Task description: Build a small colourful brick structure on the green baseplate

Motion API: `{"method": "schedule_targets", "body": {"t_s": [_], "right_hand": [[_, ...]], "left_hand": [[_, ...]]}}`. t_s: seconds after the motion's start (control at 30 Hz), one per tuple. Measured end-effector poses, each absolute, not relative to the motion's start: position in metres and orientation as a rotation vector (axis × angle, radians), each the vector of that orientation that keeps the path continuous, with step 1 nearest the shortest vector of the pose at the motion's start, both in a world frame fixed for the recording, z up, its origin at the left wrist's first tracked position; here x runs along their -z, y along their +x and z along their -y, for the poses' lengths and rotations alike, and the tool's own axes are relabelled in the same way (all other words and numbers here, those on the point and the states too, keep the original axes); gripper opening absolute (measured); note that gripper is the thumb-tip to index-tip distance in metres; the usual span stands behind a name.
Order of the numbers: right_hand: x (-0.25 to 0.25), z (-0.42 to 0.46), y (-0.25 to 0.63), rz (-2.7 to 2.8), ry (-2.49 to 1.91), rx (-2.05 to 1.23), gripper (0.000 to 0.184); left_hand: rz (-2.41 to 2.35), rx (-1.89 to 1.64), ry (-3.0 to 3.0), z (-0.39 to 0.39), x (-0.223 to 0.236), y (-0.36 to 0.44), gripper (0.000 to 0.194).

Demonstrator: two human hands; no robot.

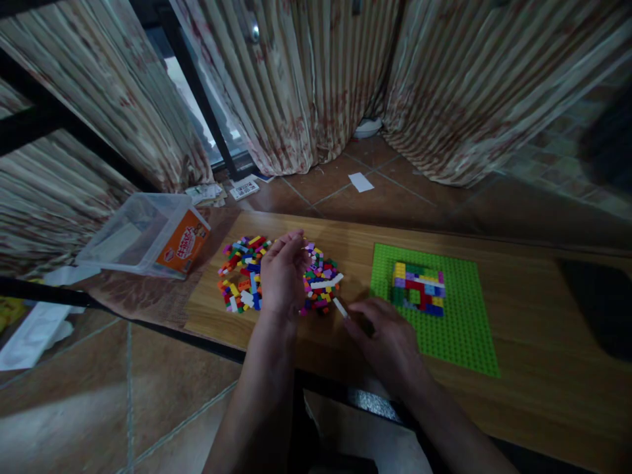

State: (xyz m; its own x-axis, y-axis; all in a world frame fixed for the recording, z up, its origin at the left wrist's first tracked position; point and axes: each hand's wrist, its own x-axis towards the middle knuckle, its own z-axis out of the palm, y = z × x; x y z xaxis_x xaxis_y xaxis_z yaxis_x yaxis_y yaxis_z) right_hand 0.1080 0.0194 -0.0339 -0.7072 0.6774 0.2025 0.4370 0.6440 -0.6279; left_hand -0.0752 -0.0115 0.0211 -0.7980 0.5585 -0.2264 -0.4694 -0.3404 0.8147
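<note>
My right hand (388, 336) pinches one end of a long, thin white brick (340, 307) between thumb and forefinger, a little above the wooden board. Over the pile of loose, many-coloured toy bricks (247, 283) hovers my left hand (283, 273), its fingers curled in. Whatever it may hold is hidden from view. Two more long white bricks (326, 283) lie on the near right part of the pile. To the right, a small multicoloured brick structure (419, 288) with a square opening in its front stands on a green studded baseplate (457, 342).
A clear plastic box (133, 257) with an orange label stands left of the wooden board (353, 230). Something dark and flat (597, 303) lies at the far right. Behind are striped curtains (316, 85) and a tiled floor with a white paper (361, 182).
</note>
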Motion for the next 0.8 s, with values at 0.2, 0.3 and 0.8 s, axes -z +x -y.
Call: {"method": "schedule_targets", "body": {"t_s": [0.2, 0.3, 0.8], "right_hand": [[0.042, -0.012, 0.099, 2.565, -0.851, -0.541, 0.011], [0.041, -0.014, 0.099, 2.548, -0.867, -0.569, 0.016], [0.026, -0.031, 0.114, 2.303, -0.928, -0.813, 0.015]], "left_hand": [[-1.243, -2.103, 0.126, 0.010, -0.021, -0.073, 0.022], [-1.240, -2.063, 0.139, 0.009, -0.020, -0.070, 0.022], [-1.399, -1.818, 0.370, -0.003, -0.011, -0.042, 0.021]]}}
